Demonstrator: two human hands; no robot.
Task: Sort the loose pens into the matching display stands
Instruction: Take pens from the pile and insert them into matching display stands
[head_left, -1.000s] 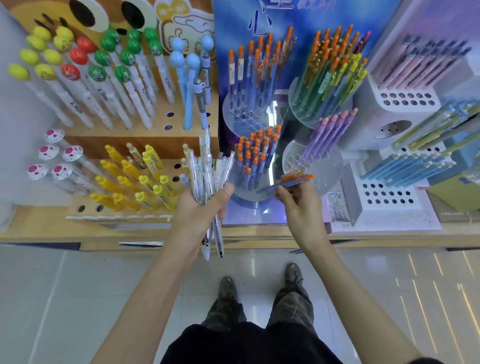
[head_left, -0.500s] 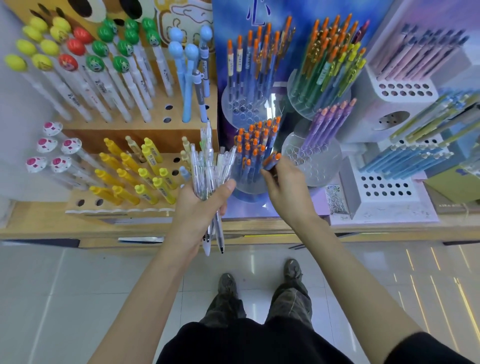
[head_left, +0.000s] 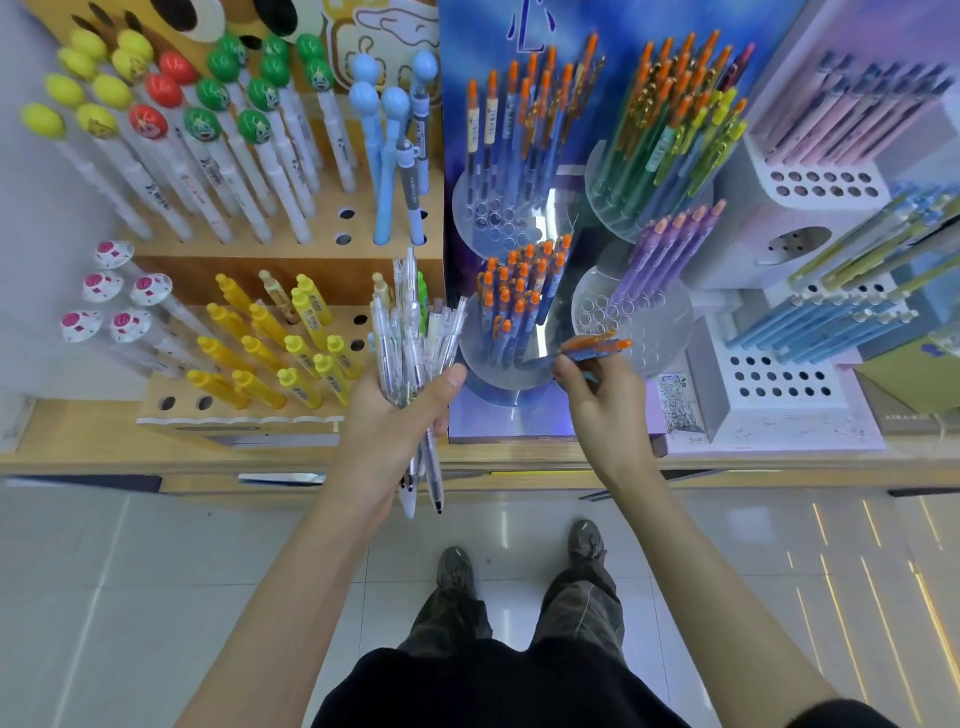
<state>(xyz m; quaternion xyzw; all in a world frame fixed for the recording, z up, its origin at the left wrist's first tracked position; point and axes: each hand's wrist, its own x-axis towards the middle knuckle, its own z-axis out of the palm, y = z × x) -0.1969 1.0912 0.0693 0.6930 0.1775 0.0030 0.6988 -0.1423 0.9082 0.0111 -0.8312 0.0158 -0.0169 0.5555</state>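
Pens with orange caps (head_left: 589, 347), two by the look of it, lie almost level in the right hand (head_left: 605, 410), pinched between thumb and fingertips, their points aimed left at the near rim of the round clear stand (head_left: 485, 382). That stand already carries blue pens with the same orange caps, so it is judged to be the matching one. The left hand (head_left: 389, 421) is curled round a bundle (head_left: 410, 343) of clear pens, held upright just beside the stand's left edge, with the thumb laid across the front. To do the step well, the pinched pens should be turned point-down and nearly upright before they are lowered, then fed one at a time into free holes on the near side. Whether such holes are open cannot be read from this view. The purple stand (head_left: 613, 312), with its plainly vacant holes, sits just behind the caps and is the likely wrong target. Keeping the bundle drawn back from the rim would leave room for the tilt.
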